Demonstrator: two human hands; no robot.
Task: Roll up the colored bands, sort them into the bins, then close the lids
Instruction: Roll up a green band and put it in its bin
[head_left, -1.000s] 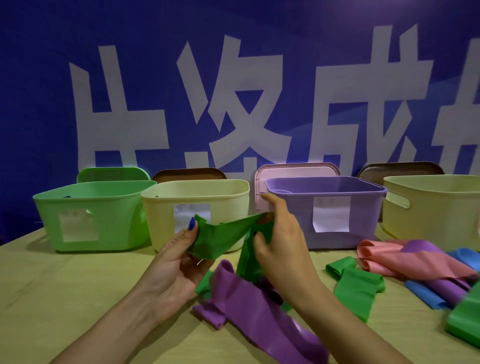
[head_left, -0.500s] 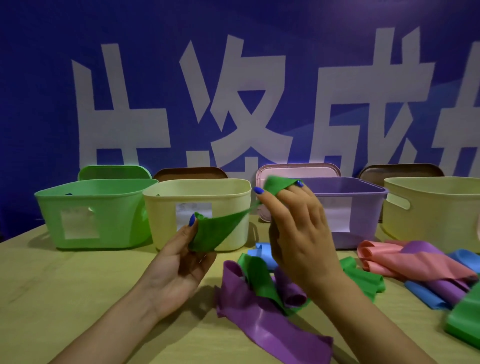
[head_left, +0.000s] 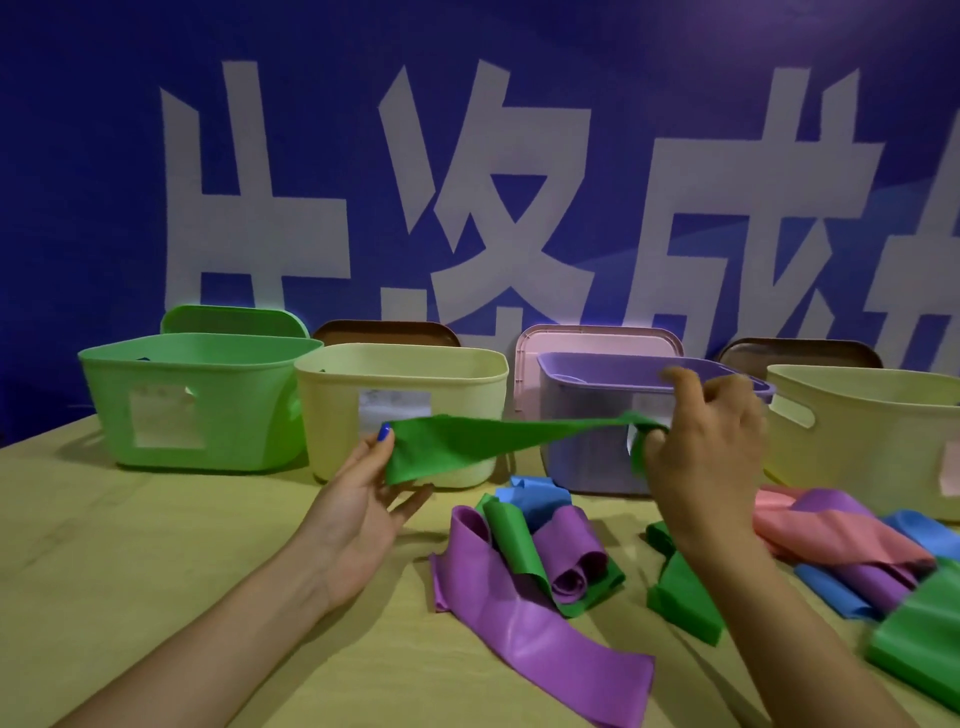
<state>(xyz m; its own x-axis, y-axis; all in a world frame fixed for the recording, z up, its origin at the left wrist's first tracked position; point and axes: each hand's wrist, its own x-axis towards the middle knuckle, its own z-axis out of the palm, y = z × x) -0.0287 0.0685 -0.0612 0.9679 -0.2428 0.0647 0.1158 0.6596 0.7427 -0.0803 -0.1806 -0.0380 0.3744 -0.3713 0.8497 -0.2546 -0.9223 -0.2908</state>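
A green band (head_left: 467, 441) is stretched in the air between my hands, above the table. My left hand (head_left: 363, 499) pinches its left end with thumb and fingers. My right hand (head_left: 701, 447) grips its right end, in front of the purple bin (head_left: 587, 415). Below lie a purple band (head_left: 524, 608), another green band (head_left: 511, 540) and a blue band (head_left: 535, 493) in a heap. Open bins stand in a row behind: green (head_left: 197, 400), pale yellow (head_left: 400, 410), purple, and another pale yellow (head_left: 872, 436).
Lids lean against the blue wall behind the bins: green (head_left: 234, 319), brown (head_left: 384, 332), pink (head_left: 597, 340) and brown (head_left: 800, 353). At the right lie pink (head_left: 841, 535), purple, blue (head_left: 924, 530) and green (head_left: 919, 634) bands. A folded green band (head_left: 680, 597) lies by my right forearm.
My right hand has moved to the right and pulled the green band out long and taut. The rest of that band has lifted off the heap on the table.
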